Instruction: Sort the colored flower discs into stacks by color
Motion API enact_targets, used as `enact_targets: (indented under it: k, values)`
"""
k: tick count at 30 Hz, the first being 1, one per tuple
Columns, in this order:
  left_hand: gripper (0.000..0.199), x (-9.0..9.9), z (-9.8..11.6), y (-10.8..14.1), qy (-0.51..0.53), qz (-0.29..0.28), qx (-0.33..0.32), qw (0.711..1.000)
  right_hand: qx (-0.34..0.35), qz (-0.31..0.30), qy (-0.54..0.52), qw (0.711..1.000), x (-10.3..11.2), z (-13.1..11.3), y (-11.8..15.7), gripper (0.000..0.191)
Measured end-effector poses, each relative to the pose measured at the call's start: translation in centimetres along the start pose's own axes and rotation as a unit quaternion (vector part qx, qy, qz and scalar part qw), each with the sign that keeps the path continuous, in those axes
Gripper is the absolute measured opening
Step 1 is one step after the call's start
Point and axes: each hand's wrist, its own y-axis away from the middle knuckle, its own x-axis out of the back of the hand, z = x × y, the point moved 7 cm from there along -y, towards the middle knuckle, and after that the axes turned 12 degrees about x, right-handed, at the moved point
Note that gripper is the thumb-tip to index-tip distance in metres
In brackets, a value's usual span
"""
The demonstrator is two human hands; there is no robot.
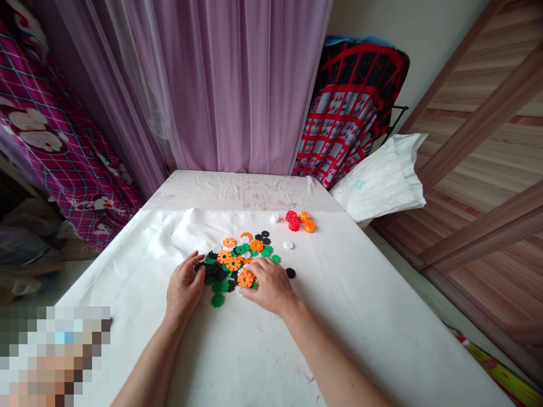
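A mixed heap of plastic snowflake discs, black, green, orange and white, lies on the white-covered table (365, 316). My left hand (184, 288) is at the heap's left edge, thumb and fingers curled around black snowflake discs (216, 271). On the other side, my right hand (274, 282) reaches into the heap, its thumb and fingers around an orange snowflake disc (245, 278). The fingertips are partly hidden. Green discs (218, 300) stick out at the near side, and more orange discs (229, 242) lie toward the back.
Beyond the heap stand red disc stacks (292, 221) and orange disc stacks (309, 226). Separate white discs (288, 245) and a black disc (291, 273) lie nearby. A white bag (382, 178) leans at the table's right edge; a purple curtain (254, 85) hangs behind.
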Motion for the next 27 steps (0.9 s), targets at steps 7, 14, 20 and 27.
enact_targets:
  k: [7,14,20,27]
  values:
    - [0.036,-0.07,-0.07,-0.04,0.006,0.006,-0.011,1.0,-0.019,-0.048,0.014,0.999,-1.3,-0.53,-0.02,0.018]
    - [0.037,-0.13,-0.18,-0.06,-0.004,0.0,-0.006,1.0,0.026,-0.055,-0.011,0.998,-0.91,-0.84,0.06,0.021]
    - [0.036,0.0,-0.1,-0.03,0.004,0.003,-0.005,1.0,0.03,-0.062,0.008,0.998,-0.6,-0.56,-0.1,0.009]
    - [0.036,-0.05,0.01,0.07,-0.001,0.001,0.007,1.0,0.039,-0.088,0.001,0.995,-0.96,-0.86,0.09,0.027]
